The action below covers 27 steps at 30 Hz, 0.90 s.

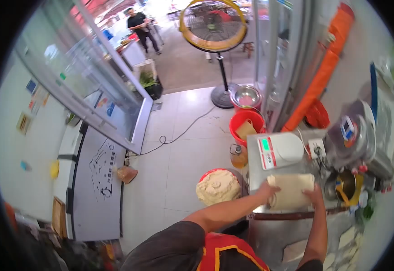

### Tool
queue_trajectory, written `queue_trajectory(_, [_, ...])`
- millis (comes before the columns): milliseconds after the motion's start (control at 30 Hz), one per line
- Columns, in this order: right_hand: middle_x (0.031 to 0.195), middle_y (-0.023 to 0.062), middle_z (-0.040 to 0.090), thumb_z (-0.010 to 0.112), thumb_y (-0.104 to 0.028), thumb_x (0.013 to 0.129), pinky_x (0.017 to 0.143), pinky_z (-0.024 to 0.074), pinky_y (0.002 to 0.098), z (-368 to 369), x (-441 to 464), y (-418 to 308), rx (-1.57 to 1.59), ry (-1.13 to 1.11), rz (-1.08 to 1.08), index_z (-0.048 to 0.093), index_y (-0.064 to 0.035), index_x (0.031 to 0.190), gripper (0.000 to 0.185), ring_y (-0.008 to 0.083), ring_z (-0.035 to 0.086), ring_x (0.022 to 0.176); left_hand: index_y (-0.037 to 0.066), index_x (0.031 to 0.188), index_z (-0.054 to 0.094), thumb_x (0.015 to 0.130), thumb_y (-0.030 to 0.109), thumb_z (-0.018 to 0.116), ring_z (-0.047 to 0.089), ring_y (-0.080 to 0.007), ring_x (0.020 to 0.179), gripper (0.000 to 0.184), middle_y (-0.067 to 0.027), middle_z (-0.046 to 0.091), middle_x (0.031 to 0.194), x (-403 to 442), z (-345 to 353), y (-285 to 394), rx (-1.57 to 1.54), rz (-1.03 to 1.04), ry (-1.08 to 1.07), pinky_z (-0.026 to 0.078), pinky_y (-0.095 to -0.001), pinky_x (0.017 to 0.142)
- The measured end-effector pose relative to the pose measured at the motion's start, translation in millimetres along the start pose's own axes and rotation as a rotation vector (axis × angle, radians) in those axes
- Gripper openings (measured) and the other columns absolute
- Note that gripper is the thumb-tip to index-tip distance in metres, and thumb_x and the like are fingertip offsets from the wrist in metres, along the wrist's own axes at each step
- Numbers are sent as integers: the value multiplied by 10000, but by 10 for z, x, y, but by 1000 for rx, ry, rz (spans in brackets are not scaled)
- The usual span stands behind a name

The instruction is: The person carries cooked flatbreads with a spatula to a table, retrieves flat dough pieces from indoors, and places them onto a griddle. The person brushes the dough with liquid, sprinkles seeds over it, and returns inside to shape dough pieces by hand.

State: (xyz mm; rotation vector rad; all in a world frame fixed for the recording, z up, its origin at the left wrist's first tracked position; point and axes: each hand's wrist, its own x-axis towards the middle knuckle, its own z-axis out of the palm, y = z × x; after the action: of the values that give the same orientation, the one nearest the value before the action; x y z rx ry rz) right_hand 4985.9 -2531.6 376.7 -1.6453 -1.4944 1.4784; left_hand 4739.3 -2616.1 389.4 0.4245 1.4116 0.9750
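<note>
the left hand (269,192) and right hand (314,195) hold the dough slab (291,192) at opposite ends, a handling step where moving it calls for even support.

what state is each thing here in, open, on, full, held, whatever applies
slab: looks folded, held at both ends
left hand: fingers closed on slab
right hand: fingers closed on slab
scale: on, display lit green
door: open
fan: upright, spinning unclear
bucket: open, tan block inside
dough: heaped
jar: upright
</note>
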Motion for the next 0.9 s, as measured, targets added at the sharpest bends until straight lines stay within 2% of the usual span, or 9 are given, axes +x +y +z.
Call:
queue_trajectory(233, [864, 72, 587, 658, -41, 636, 715, 454, 285, 485, -531, -1463, -295, 160, -211, 539, -4, 928, 317, 167, 571, 771, -9, 1066, 562, 739, 93, 673, 607, -195, 821, 360, -96, 624, 933, 30, -545, 257, -186, 117, -147, 489, -326, 710])
queue_trajectory(367, [941, 96, 597, 648, -71, 671, 773, 466, 300, 1303, -1059, -2626, 75, 69, -391, 525, 18, 1030, 389, 189, 592, 822, 4, 1100, 550, 818, 171, 626, 599, -142, 823, 337, -70, 619, 957, -824, -1886, 1520, -249, 451, -417, 479, -300, 737])
queue_trajectory(433, [990, 111, 596, 645, -92, 695, 804, 474, 311, 1954, -1390, -3182, 343, -23, -461, 505, 35, 1103, 451, 202, 602, 858, 18, 1156, 526, 877, 258, 562, 600, -120, 856, 370, -50, 621, 998, -1199, -2796, 2034, -359, 373, -642, 479, -290, 784])
queue_trajectory(533, [1015, 116, 578, 606, -140, 746, 759, 505, 290, 3111, -1639, -3767, 547, -116, -536, 462, 40, 1168, 481, 174, 604, 858, 16, 1237, 461, 915, 306, 483, 574, -163, 1010, 434, -91, 575, 1133, -1604, -3903, 2362, -758, 422, -753, 480, -318, 862])
queue_trajectory(567, [1049, 128, 582, 647, -142, 716, 809, 490, 316, 3436, -1586, -3845, 591, -167, -493, 451, 56, 1196, 555, 199, 601, 917, 15, 1261, 444, 914, 260, 486, 558, -184, 1051, 426, -102, 566, 1161, -1563, -4245, 2130, -360, 931, -456, 474, -320, 881])
queue_trajectory(600, [1044, 128, 578, 648, -146, 716, 801, 491, 315, 3778, -1510, -3928, 573, -273, -471, 469, 53, 1169, 526, 193, 597, 915, 30, 1211, 484, 910, 261, 481, 536, -194, 1067, 380, -111, 551, 1180, -1526, -4503, 1987, -833, 574, -728, 446, -330, 911])
queue_trajectory(633, [1003, 116, 587, 646, -119, 723, 768, 500, 305, 4171, -1464, -3996, 541, -286, -451, 492, 39, 1137, 469, 183, 604, 873, 30, 1211, 483, 910, 262, 482, 536, -194, 1067, 380, -112, 550, 1181, -1467, -4751, 1826, -966, 492, -754, 446, -331, 911])
queue_trajectory(767, [915, 92, 610, 661, -40, 718, 694, 531, 316, 5562, -1034, -3819, 330, -455, -180, 529, -12, 999, 312, 171, 622, 784, 29, 1213, 482, 910, 263, 482, 536, -194, 1067, 383, -112, 549, 1183, -1410, -5800, 1285, -955, 511, -385, 446, -331, 911])
queue_trajectory(900, [907, 87, 613, 666, -45, 741, 683, 509, 305, 6543, -616, -3373, 210, -568, 64, 553, 3, 1002, 288, 162, 610, 775, 28, 1214, 480, 909, 263, 483, 536, -195, 1067, 385, -112, 547, 1184, -1310, -6551, 912, -1003, 455, -140, 446, -331, 911])
